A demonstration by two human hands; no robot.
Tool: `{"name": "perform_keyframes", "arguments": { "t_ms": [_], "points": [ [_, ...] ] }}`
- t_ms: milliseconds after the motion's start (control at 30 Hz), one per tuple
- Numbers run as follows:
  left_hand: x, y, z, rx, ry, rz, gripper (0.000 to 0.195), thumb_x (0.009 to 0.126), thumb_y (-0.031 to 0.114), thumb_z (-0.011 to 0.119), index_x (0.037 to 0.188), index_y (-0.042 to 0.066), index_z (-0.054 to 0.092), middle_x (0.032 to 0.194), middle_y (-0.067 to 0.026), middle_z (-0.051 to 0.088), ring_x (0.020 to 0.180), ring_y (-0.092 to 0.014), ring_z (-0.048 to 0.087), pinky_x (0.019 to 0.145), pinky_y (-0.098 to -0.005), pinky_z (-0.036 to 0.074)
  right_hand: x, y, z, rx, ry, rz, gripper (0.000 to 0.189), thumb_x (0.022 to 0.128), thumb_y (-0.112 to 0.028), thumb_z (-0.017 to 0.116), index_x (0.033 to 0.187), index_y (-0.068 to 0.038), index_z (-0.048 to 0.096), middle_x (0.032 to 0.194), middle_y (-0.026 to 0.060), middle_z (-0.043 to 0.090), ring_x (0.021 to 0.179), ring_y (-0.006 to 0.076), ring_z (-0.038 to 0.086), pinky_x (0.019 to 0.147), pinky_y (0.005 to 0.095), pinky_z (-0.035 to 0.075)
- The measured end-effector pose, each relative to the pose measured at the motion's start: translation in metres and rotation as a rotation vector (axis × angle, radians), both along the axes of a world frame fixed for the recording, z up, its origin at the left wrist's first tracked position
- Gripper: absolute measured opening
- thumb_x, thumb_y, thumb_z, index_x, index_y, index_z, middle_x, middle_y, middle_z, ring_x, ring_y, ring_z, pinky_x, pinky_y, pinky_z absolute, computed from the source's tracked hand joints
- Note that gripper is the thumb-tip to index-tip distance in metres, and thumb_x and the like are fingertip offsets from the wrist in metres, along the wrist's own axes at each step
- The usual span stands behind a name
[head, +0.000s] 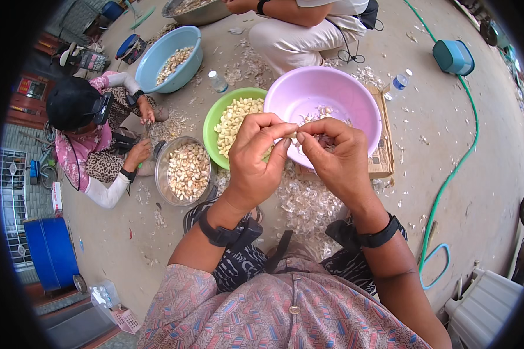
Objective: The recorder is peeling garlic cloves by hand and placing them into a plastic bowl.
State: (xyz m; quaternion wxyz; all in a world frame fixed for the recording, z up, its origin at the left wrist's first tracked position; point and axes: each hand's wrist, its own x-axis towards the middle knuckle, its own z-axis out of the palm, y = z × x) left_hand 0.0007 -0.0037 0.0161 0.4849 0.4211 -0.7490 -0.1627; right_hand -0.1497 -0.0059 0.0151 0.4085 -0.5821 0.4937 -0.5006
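Between the fingertips of my left hand [258,155] and my right hand [340,152] is a small garlic clove [293,135], mostly covered by the fingers. Both hands pinch it above the near rim of a pink plastic basin [318,85]. Unpeeled cloves and loose skins lie at the bottom of that basin, partly hidden by my right hand. To the left, a green basin [209,137] holds many pale peeled garlic cloves [235,118], and my left hand covers part of it. Farther left stands a metal bowl [160,176] of garlic cloves with skins on.
The pink basin rests on a cardboard box [382,148]. Garlic skins [308,205] litter the concrete. A co-worker [87,131] crouches left; another person [297,37] sits ahead. Around are a blue basin [146,72], water bottles [399,83], a green hose [454,170] and a blue barrel [51,253].
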Motion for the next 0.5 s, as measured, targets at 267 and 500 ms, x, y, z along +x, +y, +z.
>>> {"name": "perform_keyframes", "arguments": {
  "t_ms": [267, 500],
  "points": [
    [-0.0026, 0.0011, -0.0068, 0.060, 0.022, 0.009, 0.022, 0.077, -0.010, 0.059, 0.097, -0.001, 0.063, 0.092, -0.0100, 0.056, 0.083, -0.020, 0.060, 0.071, -0.0268, 0.049, 0.0048, -0.0010, -0.0028, -0.059, 0.113, -0.055, 0.009, 0.077, -0.007, 0.062, 0.080, 0.002, 0.064, 0.071, 0.0125, 0.065, 0.061, 0.0171, 0.064, 0.056, 0.0291, 0.049],
    [-0.0006, -0.0009, -0.0074, 0.491, 0.549, -0.207, 0.018, 0.089, -0.003, 0.051, 0.107, -0.006, 0.053, 0.108, -0.0076, 0.051, 0.091, -0.012, 0.058, 0.081, -0.0254, 0.049, 0.0050, -0.0013, -0.0068, 0.078, -0.120, -0.002, 0.010, 0.077, -0.008, 0.062, 0.082, 0.001, 0.063, 0.070, 0.0090, 0.065, 0.060, 0.0150, 0.062, 0.056, 0.0274, 0.048]
  ]
}}
